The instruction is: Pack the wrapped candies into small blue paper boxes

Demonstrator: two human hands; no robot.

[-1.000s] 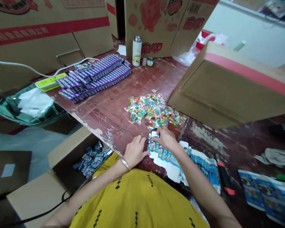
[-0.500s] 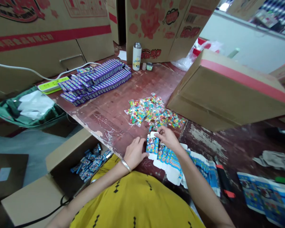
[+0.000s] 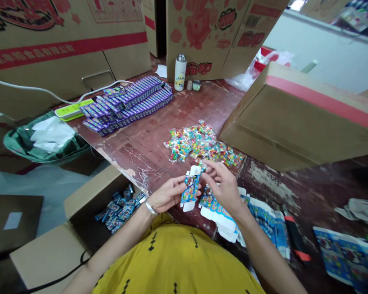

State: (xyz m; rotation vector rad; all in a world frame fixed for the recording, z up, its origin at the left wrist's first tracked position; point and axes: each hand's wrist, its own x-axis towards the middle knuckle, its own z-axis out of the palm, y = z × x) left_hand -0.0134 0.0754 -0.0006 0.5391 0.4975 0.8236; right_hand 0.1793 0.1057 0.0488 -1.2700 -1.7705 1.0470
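My left hand grips a small blue printed carton between thumb and fingers, tilted, with white flaps out at both ends. Close to its upper end is my right hand, thumb and fingers pinched on a small clear candy packet, partly hidden by the fingers. Just beyond both hands lies a pile of clear packets of coloured candies. Under my right forearm spreads a row of flattened blue cartons, overlapping one another.
A cardboard box below the table's left edge contains several blue cartons. Purple boxes stand in rows at the back left, near a white bottle. A large carton sits at right. A red-and-black cutter lies beside the flattened cartons.
My left hand has taken hold of one blue carton and lifted it off the row, tilting it. My right hand has let go of the carton's top and now pinches a candy packet.
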